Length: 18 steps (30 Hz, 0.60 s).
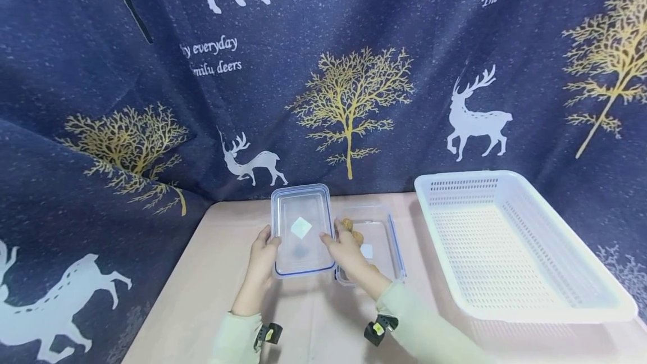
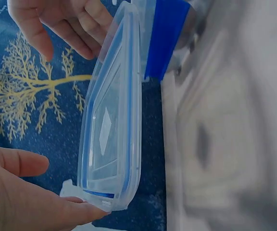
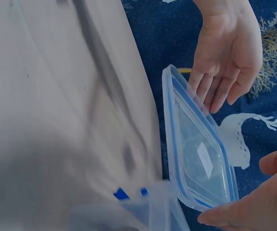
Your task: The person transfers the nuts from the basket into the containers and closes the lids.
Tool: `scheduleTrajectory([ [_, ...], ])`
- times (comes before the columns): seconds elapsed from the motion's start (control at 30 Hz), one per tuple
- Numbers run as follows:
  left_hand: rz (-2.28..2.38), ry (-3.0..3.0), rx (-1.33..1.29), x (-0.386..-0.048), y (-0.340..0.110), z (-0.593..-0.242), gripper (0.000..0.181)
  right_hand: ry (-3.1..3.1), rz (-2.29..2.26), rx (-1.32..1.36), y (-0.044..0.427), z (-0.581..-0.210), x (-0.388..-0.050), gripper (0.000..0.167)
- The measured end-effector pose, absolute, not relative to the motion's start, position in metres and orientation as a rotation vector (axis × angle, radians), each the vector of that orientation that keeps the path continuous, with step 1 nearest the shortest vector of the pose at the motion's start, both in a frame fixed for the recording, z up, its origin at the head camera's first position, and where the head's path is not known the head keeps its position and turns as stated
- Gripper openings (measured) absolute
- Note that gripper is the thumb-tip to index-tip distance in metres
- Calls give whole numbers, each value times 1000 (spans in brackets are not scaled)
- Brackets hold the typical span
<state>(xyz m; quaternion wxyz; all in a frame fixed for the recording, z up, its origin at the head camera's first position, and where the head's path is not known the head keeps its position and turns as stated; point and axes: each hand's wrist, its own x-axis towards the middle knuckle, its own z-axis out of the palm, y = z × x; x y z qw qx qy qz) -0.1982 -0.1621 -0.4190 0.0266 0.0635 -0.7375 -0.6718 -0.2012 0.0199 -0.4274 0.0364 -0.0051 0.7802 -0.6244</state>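
A clear plastic box lid (image 1: pixel 302 254) with a blue sealing rim and a white diamond-shaped label is held above the table. My left hand (image 1: pixel 263 254) grips its left edge, thumb on the upper side. The right hand (image 1: pixel 349 251) holds the opposite edge, also with the thumb on top. Just to the right, the clear lidless box (image 1: pixel 381 235) with blue clips stands on the table, partly behind my right hand and forearm. Several brown roundish pieces (image 1: pixel 358 237) lie in its left part; their kind is unclear. In the left wrist view the lid (image 2: pixel 107 130) appears tilted.
A large white perforated basket (image 1: pixel 531 310) stands on the right side of the pale pink table (image 1: pixel 202 285). Behind the table hangs a dark blue cloth (image 1: pixel 303 32) printed with deer and trees.
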Motion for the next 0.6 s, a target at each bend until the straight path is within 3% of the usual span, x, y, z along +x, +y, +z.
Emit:
scheduleTrajectory([
  [0.6,-2141,-2089,28,-197,-123,-397,56,2556,-2000,-57,57,-402,-205,60],
])
